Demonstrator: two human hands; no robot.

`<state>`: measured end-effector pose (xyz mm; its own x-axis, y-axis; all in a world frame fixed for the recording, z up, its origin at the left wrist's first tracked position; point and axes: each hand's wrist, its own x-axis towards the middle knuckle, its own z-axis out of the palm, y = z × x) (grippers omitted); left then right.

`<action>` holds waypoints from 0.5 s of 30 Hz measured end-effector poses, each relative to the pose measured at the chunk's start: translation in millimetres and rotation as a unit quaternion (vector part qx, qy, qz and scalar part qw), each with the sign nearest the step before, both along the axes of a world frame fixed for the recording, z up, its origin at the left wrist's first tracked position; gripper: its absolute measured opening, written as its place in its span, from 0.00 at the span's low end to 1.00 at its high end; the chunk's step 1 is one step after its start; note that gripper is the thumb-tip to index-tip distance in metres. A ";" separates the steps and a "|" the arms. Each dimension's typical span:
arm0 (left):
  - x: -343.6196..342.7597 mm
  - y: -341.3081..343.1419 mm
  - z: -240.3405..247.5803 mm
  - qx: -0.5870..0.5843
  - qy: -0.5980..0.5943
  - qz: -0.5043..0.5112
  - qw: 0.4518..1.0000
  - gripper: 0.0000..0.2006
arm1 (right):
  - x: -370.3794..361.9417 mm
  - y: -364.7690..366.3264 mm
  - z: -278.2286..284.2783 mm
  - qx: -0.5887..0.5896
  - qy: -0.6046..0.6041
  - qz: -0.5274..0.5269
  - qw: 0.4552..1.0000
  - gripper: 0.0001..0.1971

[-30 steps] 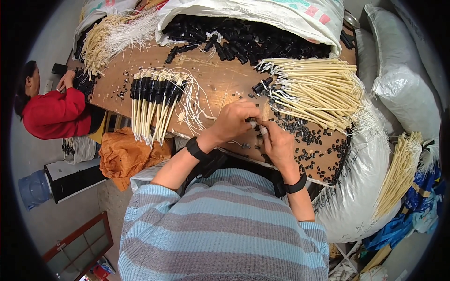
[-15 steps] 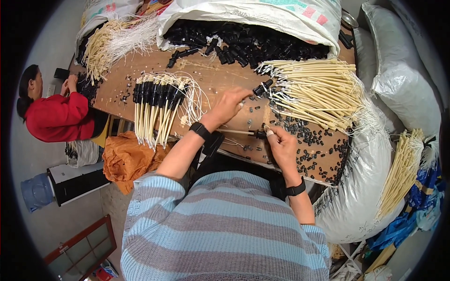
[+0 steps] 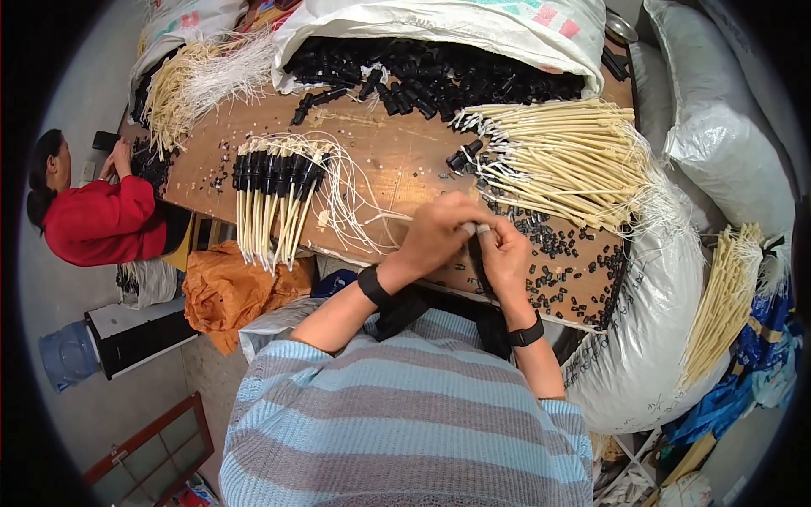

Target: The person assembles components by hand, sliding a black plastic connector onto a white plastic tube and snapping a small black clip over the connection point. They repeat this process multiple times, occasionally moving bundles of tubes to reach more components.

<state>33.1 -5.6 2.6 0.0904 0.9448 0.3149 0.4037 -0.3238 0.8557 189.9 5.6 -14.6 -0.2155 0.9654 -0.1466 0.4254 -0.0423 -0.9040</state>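
My left hand point(image 3: 441, 230) and my right hand point(image 3: 507, 258) meet over the front edge of the table, both closed, thumbs and fingertips pinched together. In my right hand is a black plastic tube fitting point(image 3: 480, 269), mostly covered by the fingers. A cream tube end point(image 3: 391, 217) with white thread shows beyond my left hand; what the left fingertips pinch is hidden. Just past my hands lies a loose black fitting point(image 3: 464, 157), beside a large bundle of cream tubes point(image 3: 562, 165). To the left sits a row of cream tubes with black fittings point(image 3: 279, 173).
Small black pieces point(image 3: 562, 279) lie scattered at the table's right. An open white sack point(image 3: 439, 25) spills black fittings point(image 3: 439, 76) at the back. Stuffed sacks point(image 3: 650, 338) hug the right edge. A person in red point(image 3: 106, 220) works at the far left; an orange bag point(image 3: 224, 291) hangs nearer.
My left hand has come from near the loose black fitting to meet my right hand. The right hand has turned inward, and the tube and fitting it held are now mostly hidden.
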 end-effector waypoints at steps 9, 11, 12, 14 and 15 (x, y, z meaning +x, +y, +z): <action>-4.9 -1.1 -12.6 -0.260 -0.236 0.054 0.935 0.10 | -7.8 -11.0 13.5 0.307 -0.131 0.019 0.942 0.07; -7.8 -0.9 -18.7 -0.240 -0.242 0.045 0.939 0.10 | -5.7 -11.2 10.5 0.314 -0.120 0.026 0.941 0.06; -9.6 -0.3 -14.7 -0.185 -0.158 0.069 0.967 0.10 | -4.5 -10.8 9.3 0.320 -0.110 0.032 0.941 0.06; -13.7 3.6 -14.1 -0.128 -0.072 0.093 0.985 0.10 | 1.1 -11.9 13.1 0.176 0.008 0.025 0.984 0.06; -16.3 7.9 -13.9 -0.017 -0.022 0.084 0.996 0.12 | 2.7 -12.4 16.5 0.026 0.124 0.018 0.992 0.06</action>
<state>16.8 2.3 -11.3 -0.0835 0.9555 0.2830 0.4125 -0.2254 0.8826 192.6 -6.7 2.0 -0.2724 0.9615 -0.0352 0.1900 0.0179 -0.9816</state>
